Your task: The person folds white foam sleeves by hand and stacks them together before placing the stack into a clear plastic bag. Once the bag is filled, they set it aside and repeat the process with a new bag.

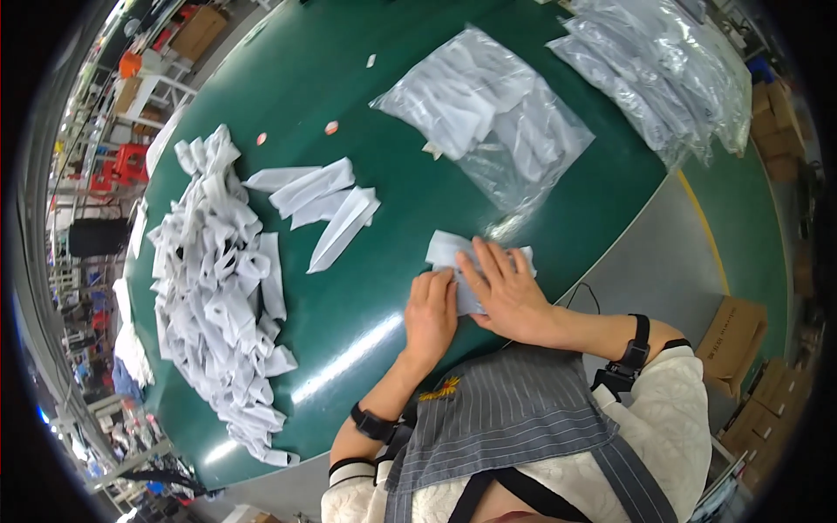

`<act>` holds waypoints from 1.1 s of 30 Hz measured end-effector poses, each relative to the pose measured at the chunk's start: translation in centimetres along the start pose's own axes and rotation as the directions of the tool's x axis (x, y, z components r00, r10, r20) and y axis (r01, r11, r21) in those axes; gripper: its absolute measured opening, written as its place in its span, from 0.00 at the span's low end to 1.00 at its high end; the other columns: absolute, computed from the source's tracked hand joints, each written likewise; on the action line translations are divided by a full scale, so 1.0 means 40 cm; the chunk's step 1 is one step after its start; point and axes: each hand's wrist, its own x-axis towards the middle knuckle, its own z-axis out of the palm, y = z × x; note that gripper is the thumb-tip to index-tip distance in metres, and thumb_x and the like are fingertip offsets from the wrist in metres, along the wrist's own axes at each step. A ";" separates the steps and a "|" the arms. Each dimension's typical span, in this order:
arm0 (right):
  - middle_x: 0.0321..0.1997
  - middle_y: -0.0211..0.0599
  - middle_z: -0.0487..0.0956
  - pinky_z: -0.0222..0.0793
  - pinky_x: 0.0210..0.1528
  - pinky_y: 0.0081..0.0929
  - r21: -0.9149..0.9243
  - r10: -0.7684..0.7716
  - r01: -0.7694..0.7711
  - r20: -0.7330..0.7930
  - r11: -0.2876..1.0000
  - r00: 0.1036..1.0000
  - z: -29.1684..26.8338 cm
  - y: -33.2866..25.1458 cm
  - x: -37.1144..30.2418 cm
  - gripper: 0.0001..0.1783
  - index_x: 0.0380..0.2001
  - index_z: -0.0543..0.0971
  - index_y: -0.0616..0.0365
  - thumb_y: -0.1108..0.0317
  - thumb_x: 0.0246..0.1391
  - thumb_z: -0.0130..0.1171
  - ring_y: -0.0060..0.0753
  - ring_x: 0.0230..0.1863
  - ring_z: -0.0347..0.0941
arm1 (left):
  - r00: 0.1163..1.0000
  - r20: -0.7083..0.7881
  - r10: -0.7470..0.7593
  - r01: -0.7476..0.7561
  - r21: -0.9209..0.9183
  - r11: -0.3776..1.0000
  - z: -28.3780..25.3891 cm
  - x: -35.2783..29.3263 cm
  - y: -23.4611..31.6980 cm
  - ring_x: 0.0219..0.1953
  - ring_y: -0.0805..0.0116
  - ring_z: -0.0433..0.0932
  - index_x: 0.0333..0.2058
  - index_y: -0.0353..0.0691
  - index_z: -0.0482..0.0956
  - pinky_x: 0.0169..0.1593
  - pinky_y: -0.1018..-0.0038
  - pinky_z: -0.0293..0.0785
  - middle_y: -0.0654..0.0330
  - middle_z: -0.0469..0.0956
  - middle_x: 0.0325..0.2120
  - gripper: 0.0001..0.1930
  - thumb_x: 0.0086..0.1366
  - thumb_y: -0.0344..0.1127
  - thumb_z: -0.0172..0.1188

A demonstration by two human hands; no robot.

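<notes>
A folded pale grey fabric piece (pixel 446 247) lies on the green table (pixel 418 192) near its front edge, right before me. My left hand (pixel 431 315) has its fingers curled together at the piece's left edge, gripping it. My right hand (pixel 508 295) lies across the top of the piece, palm down with fingers stretched out, pressing it against the table. Both hands hide much of the piece. Farther left, several flat folded strips of the same fabric (pixel 323 200) overlap loosely.
A long heap of crumpled pale grey fabric pieces (pixel 214 296) covers the table's left side. Beyond my hands lies a clear plastic bag (pixel 488 105) of folded pieces. More filled bags (pixel 654 70) are stacked far right. A cardboard box (pixel 732 344) stands on the floor at right.
</notes>
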 end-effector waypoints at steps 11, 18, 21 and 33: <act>0.59 0.58 0.62 0.60 0.57 0.43 0.141 0.295 -0.308 0.106 0.941 0.950 -0.242 0.221 -0.112 0.49 0.67 0.53 0.59 0.58 0.47 0.65 0.55 0.57 0.62 | 0.865 -0.093 0.493 -0.440 0.332 0.834 -0.002 0.351 0.208 0.37 0.58 0.77 0.46 0.36 0.73 0.35 0.70 0.73 0.49 0.76 0.37 0.21 0.51 0.31 0.63; 0.66 0.61 0.57 0.54 0.63 0.44 0.803 0.237 -0.489 0.430 0.340 0.871 -0.260 0.311 0.145 0.53 0.69 0.49 0.60 0.51 0.48 0.65 0.59 0.64 0.57 | 0.846 -0.141 0.514 -0.514 0.041 0.857 0.041 0.376 0.172 0.25 0.63 0.76 0.34 0.37 0.72 0.29 0.68 0.71 0.58 0.73 0.22 0.11 0.49 0.28 0.58; 0.68 0.61 0.54 0.54 0.63 0.49 0.829 0.280 -0.558 0.528 0.035 0.802 -0.207 0.336 0.249 0.54 0.69 0.50 0.60 0.49 0.46 0.66 0.61 0.65 0.56 | 0.788 -0.228 0.573 -0.580 0.039 0.813 0.045 0.404 0.205 0.23 0.63 0.75 0.31 0.38 0.72 0.28 0.68 0.70 0.60 0.72 0.19 0.08 0.50 0.28 0.58; 0.61 0.55 0.65 0.55 0.63 0.46 -0.048 -0.034 0.012 -0.499 0.999 0.866 -0.014 0.308 0.242 0.29 0.58 0.67 0.63 0.64 0.54 0.59 0.57 0.62 0.61 | 0.857 0.035 0.514 -0.515 0.083 0.853 0.035 0.344 0.060 0.33 0.62 0.76 0.36 0.40 0.74 0.37 0.63 0.72 0.61 0.72 0.26 0.15 0.49 0.36 0.63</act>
